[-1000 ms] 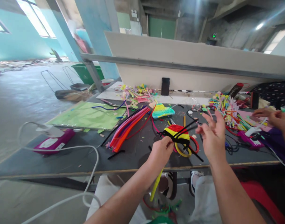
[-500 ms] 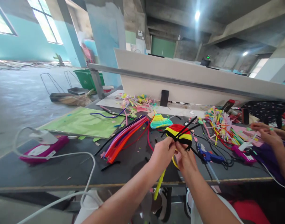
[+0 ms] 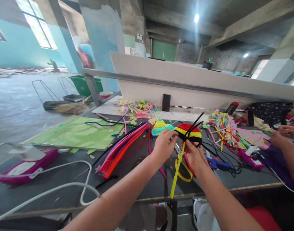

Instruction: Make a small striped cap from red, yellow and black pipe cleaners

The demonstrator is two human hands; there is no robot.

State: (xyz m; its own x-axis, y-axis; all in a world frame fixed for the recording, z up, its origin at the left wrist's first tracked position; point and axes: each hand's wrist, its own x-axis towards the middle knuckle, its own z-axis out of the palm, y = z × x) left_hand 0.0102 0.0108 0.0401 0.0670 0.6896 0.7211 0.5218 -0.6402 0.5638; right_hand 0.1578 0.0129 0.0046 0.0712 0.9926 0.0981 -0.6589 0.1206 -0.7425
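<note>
A rounded red, yellow and black pipe-cleaner piece (image 3: 189, 131) is held up off the table between both hands, with black stems sticking out of it. My left hand (image 3: 164, 144) pinches its black strand at the left edge. Below the piece, my right hand (image 3: 194, 152) grips its lower black edge, fingers closed. A yellow stem (image 3: 176, 179) hangs down from beside my right fingers. Behind my left hand lies a yellow and turquoise piece (image 3: 161, 127). A bundle of red, pink and purple stems (image 3: 125, 149) rests to the left.
Left on the dark table (image 3: 72, 187) are a green sheet (image 3: 72, 133) and a magenta power strip (image 3: 28, 166) with white cable. To the right are a blue glue gun (image 3: 218, 164), mixed stems (image 3: 224, 125) and another person's hands (image 3: 281, 138). A phone (image 3: 165, 102) stands behind.
My left hand has moved left, away from my right hand, along the piece's edge. The yellow stem now hangs more visibly between the hands. The view has shifted slightly to the right.
</note>
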